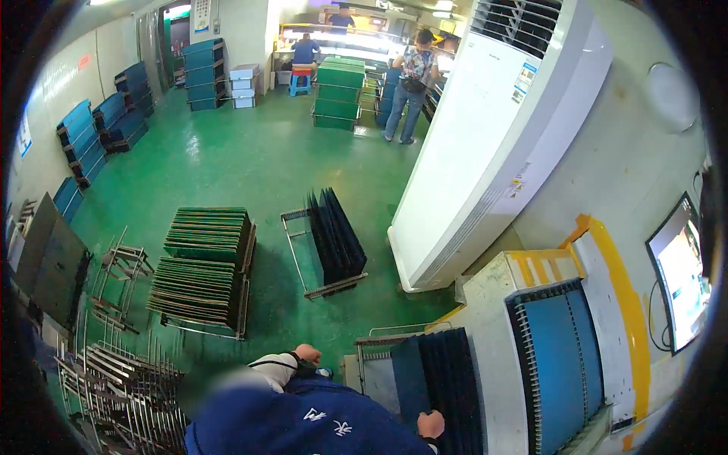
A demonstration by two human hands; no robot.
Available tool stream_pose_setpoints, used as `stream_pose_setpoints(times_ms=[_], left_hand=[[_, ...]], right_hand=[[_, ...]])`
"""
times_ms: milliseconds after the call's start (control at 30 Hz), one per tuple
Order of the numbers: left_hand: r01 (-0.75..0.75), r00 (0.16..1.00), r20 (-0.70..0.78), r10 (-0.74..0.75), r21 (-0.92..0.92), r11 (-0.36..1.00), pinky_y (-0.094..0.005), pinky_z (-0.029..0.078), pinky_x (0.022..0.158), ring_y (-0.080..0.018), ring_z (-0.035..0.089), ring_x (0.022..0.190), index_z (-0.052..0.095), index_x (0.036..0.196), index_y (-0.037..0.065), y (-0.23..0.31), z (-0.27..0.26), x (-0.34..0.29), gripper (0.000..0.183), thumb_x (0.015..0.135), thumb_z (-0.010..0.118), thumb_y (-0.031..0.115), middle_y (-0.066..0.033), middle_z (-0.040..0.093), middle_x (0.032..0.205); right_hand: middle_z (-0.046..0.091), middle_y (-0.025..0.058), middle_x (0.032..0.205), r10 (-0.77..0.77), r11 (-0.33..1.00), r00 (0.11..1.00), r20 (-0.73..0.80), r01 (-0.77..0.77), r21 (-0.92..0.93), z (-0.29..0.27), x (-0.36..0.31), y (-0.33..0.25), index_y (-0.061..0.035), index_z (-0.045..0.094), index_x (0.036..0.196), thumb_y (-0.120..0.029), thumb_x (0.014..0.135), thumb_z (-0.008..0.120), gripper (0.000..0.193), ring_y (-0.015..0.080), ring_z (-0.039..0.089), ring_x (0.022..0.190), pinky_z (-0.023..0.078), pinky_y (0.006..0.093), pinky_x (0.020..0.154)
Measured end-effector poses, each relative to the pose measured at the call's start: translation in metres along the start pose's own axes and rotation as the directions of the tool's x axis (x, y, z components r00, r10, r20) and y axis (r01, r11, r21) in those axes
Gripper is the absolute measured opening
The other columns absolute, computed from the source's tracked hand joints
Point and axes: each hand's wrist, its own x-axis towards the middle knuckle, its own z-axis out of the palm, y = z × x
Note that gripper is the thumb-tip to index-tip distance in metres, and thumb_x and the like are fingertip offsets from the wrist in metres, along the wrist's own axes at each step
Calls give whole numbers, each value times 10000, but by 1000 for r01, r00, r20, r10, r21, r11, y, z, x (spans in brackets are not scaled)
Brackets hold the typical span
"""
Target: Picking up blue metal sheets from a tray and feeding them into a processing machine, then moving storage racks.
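Note:
At the lower right, a metal rack point(377, 347) holds several thin dark-blue panels point(447, 371) standing on edge. My right hand point(431, 425) is closed at the edge of the front dark-blue panel point(410, 371); its fingertips are partly hidden. My left hand point(307, 354), below a white sleeve with a dark stripe, hangs left of this rack with its fingers curled. Whatever lies inside that hand, if anything, cannot be seen. My navy top point(303, 417) covers the bottom middle of the view.
Ahead stand a rack of dark panels point(334, 239) and stacked racks of green panels point(201, 292). Bare metal racks point(121, 394) crowd the lower left. A tall white air conditioner point(470, 144), a blue panel in a ribbed frame point(557, 364) and a screen point(680, 277) line the right. A person point(409, 87) stands far back.

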Motion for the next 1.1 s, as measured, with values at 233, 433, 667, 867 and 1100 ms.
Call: stream_pose_setpoints(times_ms=[233,433,667,867,1100], left_hand=[[9,1000,-13,-10,-87,996,-371,507,552,-242,634,671,628,828,12,13,6,4,204,792,645,213,-100,664,782],[85,994,72,-88,41,996,-425,506,682,-326,637,782,652,819,142,2,7,14,194,719,657,308,-92,668,806],[155,988,7,-155,-100,983,-388,509,718,-296,652,805,696,837,149,10,16,15,210,765,601,321,-100,684,860],[354,908,57,-414,-632,690,-337,323,434,-166,425,526,467,708,23,9,9,8,170,865,524,58,-52,459,632],[239,971,42,-236,-236,942,-330,342,450,-173,462,558,489,741,20,46,-2,-9,149,866,539,83,-65,506,685]], right_hand=[[664,172,976,169,983,980,109,-176,53,-38,-15,-16,-50,693,952,-243,682,660,333,342,619,939,491,416,810],[675,141,892,9,1000,1000,-5,-9,23,-14,-6,4,-97,710,854,-219,676,698,217,314,642,838,511,408,741],[669,166,895,3,999,1000,11,-3,39,-16,-6,12,-45,693,873,-215,686,674,254,341,635,854,500,416,758],[668,170,894,-43,998,998,34,42,55,-16,-2,-2,-44,692,873,-226,696,654,257,341,636,851,502,421,754],[669,166,882,-9,999,1000,12,8,36,-5,3,10,-61,698,860,-227,686,651,245,336,637,853,502,431,748]])
